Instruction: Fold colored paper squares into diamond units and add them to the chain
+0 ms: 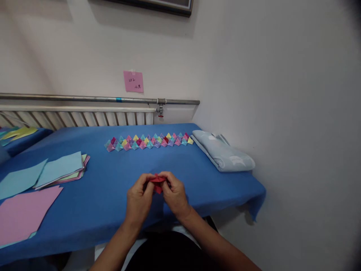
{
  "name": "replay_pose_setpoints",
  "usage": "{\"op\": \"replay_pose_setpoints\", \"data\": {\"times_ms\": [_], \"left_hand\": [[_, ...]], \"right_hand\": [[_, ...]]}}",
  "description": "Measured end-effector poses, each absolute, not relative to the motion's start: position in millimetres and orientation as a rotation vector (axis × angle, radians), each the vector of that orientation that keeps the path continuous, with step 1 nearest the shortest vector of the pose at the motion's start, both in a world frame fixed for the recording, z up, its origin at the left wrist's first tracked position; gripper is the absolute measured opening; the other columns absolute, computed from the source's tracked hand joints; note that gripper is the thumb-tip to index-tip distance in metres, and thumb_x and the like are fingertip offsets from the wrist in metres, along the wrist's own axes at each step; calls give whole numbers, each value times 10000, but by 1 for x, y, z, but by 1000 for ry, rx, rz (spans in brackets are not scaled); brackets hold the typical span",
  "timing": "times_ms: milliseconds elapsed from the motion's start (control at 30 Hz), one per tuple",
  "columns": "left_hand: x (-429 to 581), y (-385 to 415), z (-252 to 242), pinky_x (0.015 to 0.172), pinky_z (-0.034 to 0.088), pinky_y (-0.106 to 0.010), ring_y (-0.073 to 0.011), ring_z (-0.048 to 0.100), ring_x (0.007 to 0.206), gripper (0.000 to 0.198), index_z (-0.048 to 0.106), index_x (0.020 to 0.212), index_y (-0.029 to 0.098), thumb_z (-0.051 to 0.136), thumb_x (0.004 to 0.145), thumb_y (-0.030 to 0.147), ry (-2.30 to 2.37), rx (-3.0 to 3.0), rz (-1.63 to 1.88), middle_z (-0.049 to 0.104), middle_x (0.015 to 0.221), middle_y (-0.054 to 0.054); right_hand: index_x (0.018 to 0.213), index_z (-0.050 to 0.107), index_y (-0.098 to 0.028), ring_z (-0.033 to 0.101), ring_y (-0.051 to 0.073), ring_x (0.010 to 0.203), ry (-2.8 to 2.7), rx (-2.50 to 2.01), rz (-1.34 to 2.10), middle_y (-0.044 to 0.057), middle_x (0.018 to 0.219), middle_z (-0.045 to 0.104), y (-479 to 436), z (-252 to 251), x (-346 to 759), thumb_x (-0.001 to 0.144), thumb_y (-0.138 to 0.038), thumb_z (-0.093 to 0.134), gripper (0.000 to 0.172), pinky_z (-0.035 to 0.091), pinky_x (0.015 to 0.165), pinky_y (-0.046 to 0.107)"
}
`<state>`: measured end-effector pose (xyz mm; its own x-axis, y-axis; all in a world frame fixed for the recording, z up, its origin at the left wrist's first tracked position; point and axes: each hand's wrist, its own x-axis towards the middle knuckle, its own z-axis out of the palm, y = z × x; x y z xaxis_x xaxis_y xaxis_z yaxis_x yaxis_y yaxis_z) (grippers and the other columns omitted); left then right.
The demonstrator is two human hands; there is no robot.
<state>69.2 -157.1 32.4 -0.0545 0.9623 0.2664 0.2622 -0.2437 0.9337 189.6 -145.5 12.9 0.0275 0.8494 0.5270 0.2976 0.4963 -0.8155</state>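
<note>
Red paper: one small folded piece (158, 180), held between the two hands over the near part of the blue cloth (113, 177); whether it touches the cloth cannot be told.
Left hand: thumb and fingers (140, 194) pinching the left side of the red paper.
Right hand: thumb and fingers (175, 194) pinching the right side; the two hands nearly meet at the far edge.
Paper risks: judged likeliest, a tear or stray crease, should the thumbs press unevenly or the hands pull apart; a slip is possible, the grip being on small edges.
Row risks: the folded row (149, 142) could be knocked out of line by a forward sweep of the hands or a tug on the cloth.
Paper direction: a small peak points away from the person, toward the row; a lower flap points back toward the body.
Paper long axis: the upper flap runs left to right, across the line of sight; fingers cover both ends, so the axis of the whole cannot be told.
Row: many-coloured pieces, points up, set left to right near the far side.
Sheets, left: blue stack (63, 165) with other colours beneath; pink sheets (28, 212) nearer the person.
Right: folded pale-blue fabric (222, 152), just beside the row's end.
</note>
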Motion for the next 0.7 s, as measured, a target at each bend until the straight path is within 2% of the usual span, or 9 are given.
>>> {"op": "replay_pose_setpoints", "data": {"times_ms": [233,333,400,500,600,700], "left_hand": [[63,-169,40,733,529,-286,-148,642,754,232,633,917,183,578,771,356,1034,1197,1315,688,828,-10],[61,-173,44,727,533,-279,-141,642,754,272,627,885,178,685,694,364,999,1067,1307,686,826,-11],[60,-175,47,704,532,-266,-131,638,728,300,617,845,177,739,625,339,1047,1044,1314,680,795,0],[57,-176,49,674,531,-264,-135,641,724,317,594,847,186,730,609,344,1100,1056,1342,681,786,2],[53,-176,51,680,535,-281,-154,660,751,390,573,911,191,729,587,343,1136,1051,1335,690,803,-5],[51,-177,54,688,534,-284,-157,670,735,491,562,973,182,753,547,332,1154,981,1294,694,777,1]], "right_hand": [[1032,629,-232,633,140,844,-1646,-869,393,32,930,669,-155,18,198,875,-120,423,283,508,774,277],[1090,609,-238,621,150,891,-1738,-805,340,48,972,655,-160,21,200,883,-109,415,311,512,795,300],[1115,596,-241,613,158,931,-1793,-769,363,55,1005,647,-164,22,201,887,-118,417,315,511,821,315],[1196,546,-241,601,173,999,-1805,-767,522,63,1098,630,-170,24,203,860,-142,445,364,495,874,336],[1206,519,-220,618,175,932,-1594,-852,870,68,1083,630,-172,27,205,823,-193,472,387,528,762,304],[1025,581,-188,596,138,686,-1375,-977,1187,32,839,632,-172,34,204,844,-304,474,241,497,558,241]]}}
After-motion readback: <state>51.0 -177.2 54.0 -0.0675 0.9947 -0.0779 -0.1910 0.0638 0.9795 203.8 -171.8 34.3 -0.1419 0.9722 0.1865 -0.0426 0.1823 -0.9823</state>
